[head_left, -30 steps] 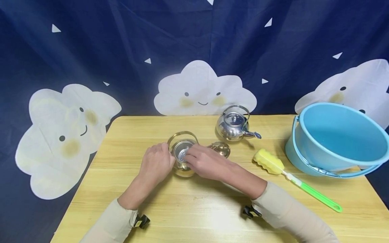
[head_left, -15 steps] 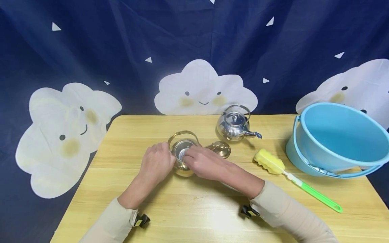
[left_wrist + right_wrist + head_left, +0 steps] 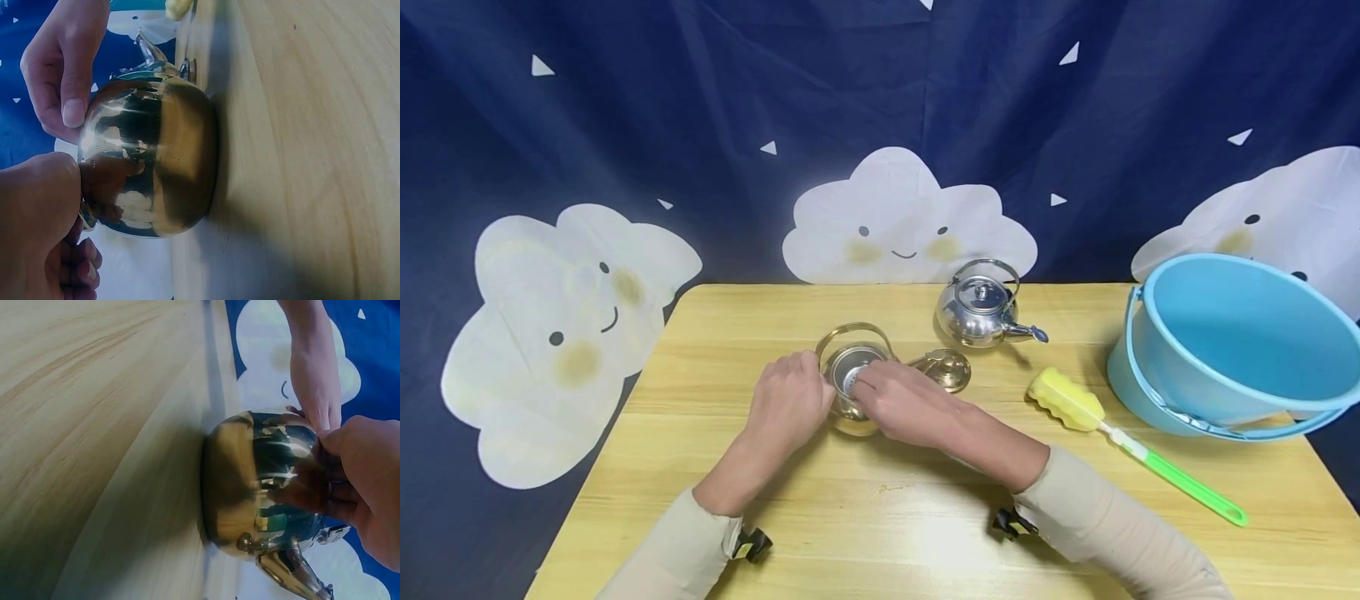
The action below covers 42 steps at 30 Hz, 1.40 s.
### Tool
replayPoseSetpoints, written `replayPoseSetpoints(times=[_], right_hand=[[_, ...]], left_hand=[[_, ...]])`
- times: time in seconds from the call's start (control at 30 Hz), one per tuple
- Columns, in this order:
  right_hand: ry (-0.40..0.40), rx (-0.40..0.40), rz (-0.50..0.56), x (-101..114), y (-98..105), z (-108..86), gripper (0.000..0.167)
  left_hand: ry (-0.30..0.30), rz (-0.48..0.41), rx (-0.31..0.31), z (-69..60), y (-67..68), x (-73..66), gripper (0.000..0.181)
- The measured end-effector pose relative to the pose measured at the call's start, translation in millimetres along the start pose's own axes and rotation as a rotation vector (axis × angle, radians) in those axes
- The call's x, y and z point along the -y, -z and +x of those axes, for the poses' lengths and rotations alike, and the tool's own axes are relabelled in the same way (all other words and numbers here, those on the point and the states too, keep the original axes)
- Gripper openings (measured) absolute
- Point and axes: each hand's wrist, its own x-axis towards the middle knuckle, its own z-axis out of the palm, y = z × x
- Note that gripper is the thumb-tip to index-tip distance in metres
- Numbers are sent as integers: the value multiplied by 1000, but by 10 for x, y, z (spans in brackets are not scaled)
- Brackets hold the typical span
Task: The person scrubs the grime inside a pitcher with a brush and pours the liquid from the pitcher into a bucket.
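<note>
We see a round, gold-coloured metal teapot (image 3: pixel 854 427) upright on the pale wooden table (image 3: pixel 880 517), a perforated silver metal strainer (image 3: pixel 848 367) in its mouth. Our left hand (image 3: pixel 788 400) grips its rim near the handle; our right hand (image 3: pixel 904 402) pinches the opposite rim, strainer's or pot's we cannot tell. Beyond stands a silver metal teapot (image 3: pixel 972 321).

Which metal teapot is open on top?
The round gold metal teapot between the left hand and right hand, perforated metal strainer exposed; the round silver metal teapot behind has its lid on.
</note>
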Motion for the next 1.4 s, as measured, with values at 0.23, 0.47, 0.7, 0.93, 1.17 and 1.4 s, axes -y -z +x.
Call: replayPoseSetpoints(times=[0.23, 0.47, 0.7, 0.93, 1.17, 1.4], right_hand=[[-10, -8, 25, 0, 10, 26, 12], [-2, 9, -4, 4, 37, 26, 9], [22, 17, -83, 3, 58, 21, 13], [44, -5, -76, -2, 65, 25, 14], [42, -14, -51, -3, 76, 31, 17], [40, -6, -106, -3, 76, 33, 22]], left_hand=[[-10, 18, -18, -2, -10, -4, 22], [-18, 22, -42, -12, -17, -3, 22], [-26, 31, -60, -6, -22, -1, 23], [-25, 22, -43, 2, -1, -5, 20], [-33, 24, -40, 5, 11, -9, 20], [-52, 26, -98, 2, -15, -3, 22]])
